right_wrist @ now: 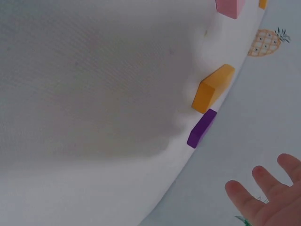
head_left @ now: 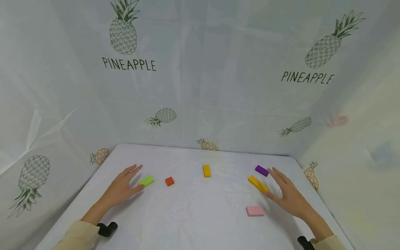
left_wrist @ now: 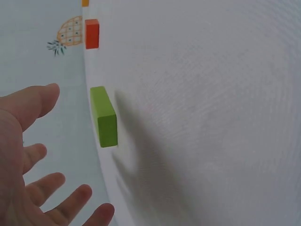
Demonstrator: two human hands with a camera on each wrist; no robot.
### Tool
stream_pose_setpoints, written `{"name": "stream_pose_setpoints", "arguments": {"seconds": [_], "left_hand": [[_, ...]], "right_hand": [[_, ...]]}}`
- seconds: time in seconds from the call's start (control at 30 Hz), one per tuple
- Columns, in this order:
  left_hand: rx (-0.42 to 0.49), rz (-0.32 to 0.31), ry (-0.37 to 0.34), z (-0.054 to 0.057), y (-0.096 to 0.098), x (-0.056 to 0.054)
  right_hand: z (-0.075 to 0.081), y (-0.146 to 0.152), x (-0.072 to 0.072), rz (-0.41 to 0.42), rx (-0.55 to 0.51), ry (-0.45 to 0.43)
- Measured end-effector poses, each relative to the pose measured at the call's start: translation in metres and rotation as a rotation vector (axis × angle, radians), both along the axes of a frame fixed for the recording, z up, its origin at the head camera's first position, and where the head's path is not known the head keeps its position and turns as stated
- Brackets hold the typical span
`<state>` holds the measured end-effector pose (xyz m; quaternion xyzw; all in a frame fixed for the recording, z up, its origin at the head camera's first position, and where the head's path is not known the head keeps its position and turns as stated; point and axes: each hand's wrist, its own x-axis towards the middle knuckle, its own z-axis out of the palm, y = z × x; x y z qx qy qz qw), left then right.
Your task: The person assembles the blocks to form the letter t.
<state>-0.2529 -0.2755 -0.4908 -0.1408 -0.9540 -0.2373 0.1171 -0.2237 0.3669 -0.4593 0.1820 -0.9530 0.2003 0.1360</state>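
My left hand (head_left: pixel 120 189) hovers over the table's left side, fingers spread, holding nothing. Nearest to it is a lime green block (head_left: pixel 146 181), seen between thumb and fingers in the head view and apart from the hand in the left wrist view. A small orange-red block (head_left: pixel 169 181) lies to the right of the green one. On the other side my right hand (head_left: pixel 289 196) also hovers with fingers apart and nothing in it. Close to its thumb and fingertips lie a long orange-yellow block (head_left: pixel 258 184) and a purple block (head_left: pixel 261 170). Nearer me sits a pink block (head_left: pixel 255 211).
A yellow block (head_left: pixel 207 171) lies near the middle of the table's far part. The blocks rest on a white-covered table (head_left: pixel 187 222). A pale curtain (head_left: pixel 212 86) printed with pineapples surrounds its back and sides.
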Motion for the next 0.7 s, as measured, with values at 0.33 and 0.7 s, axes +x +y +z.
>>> {"name": "stream_pose_setpoints", "arguments": {"seconds": [0.33,0.7], "left_hand": [[0.074,0.013,-0.057,-0.009,0.005,-0.005],[0.147,0.006,-0.078,-0.012,0.008,-0.007]], "right_hand": [[-0.006,-0.003,0.002,0.100,-0.071,-0.019],[-0.009,-0.008,0.007,0.118,-0.084,-0.090]]}}
